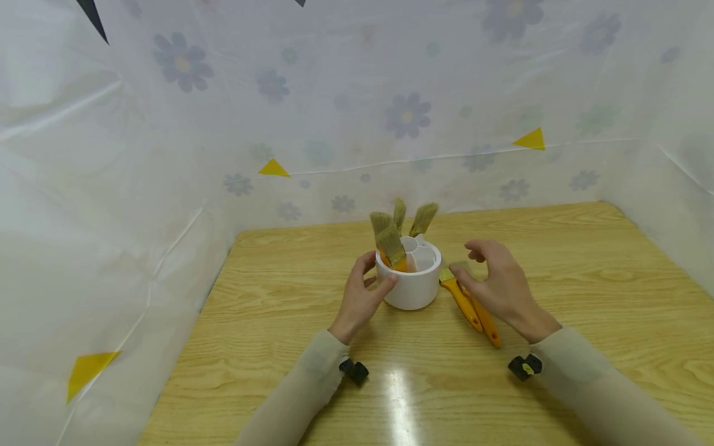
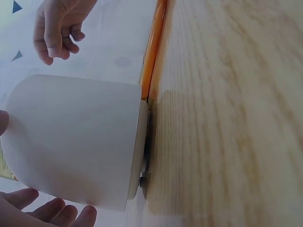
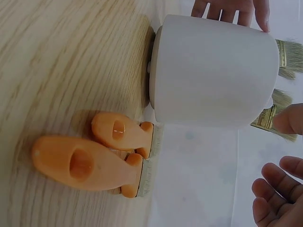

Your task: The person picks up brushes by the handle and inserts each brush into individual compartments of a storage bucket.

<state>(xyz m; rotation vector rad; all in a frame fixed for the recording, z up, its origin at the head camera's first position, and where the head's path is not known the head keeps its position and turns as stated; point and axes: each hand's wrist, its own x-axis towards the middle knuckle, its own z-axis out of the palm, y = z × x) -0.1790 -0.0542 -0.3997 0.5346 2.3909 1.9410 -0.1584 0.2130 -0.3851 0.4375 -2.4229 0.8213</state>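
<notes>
A round white holder (image 1: 414, 291) with inner compartments stands on the table. Several paintbrushes lean in it bristles up, one of them a wide brush (image 1: 392, 244) at the front. My left hand (image 1: 359, 300) grips the holder's left side, thumb near the front rim and fingers around the wall. To the right of the holder, two orange-handled paintbrushes (image 3: 90, 163) lie side by side, handles toward me. My right hand (image 1: 504, 288) hovers over their bristle ends, thumb and fingers apart, holding nothing; it partly hides the bristles in the head view.
The wood-grain table (image 1: 268, 310) reaches back to a flowered plastic sheet (image 1: 334, 93). More sheeting (image 1: 100, 204) hangs along the left, and the right side is sheeted too. Yellow triangles mark the sheets. Both wrists wear a small black camera (image 1: 354, 370).
</notes>
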